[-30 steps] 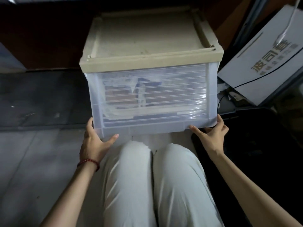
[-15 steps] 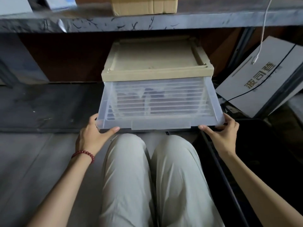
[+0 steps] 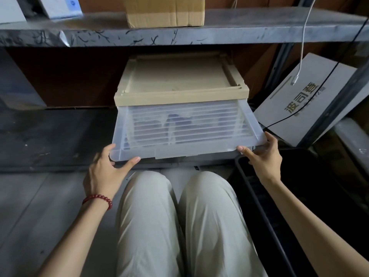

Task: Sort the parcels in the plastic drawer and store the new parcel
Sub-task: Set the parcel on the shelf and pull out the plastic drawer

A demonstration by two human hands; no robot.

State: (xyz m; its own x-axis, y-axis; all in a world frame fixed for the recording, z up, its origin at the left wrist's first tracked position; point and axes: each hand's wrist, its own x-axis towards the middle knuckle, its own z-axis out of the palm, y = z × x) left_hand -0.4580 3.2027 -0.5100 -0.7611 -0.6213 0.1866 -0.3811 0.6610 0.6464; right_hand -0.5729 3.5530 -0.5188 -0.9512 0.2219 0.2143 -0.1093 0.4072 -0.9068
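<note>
A plastic drawer box with a beige top stands on the low shelf under a grey shelf board. Its clear ribbed front flap is swung outward at the bottom. My left hand grips the flap's lower left corner, thumb on top. My right hand grips its lower right corner. Dark parcels show dimly through the flap; their shapes are unclear.
A cardboard box sits on the grey shelf board above. A white printed carton leans at the right, with a white cable hanging over it. A black crate stands by my right knee.
The clear front flap has swung outward and up from the bottom with both hands on its corners. The camera has tilted up, so the upper shelf is now in sight.
</note>
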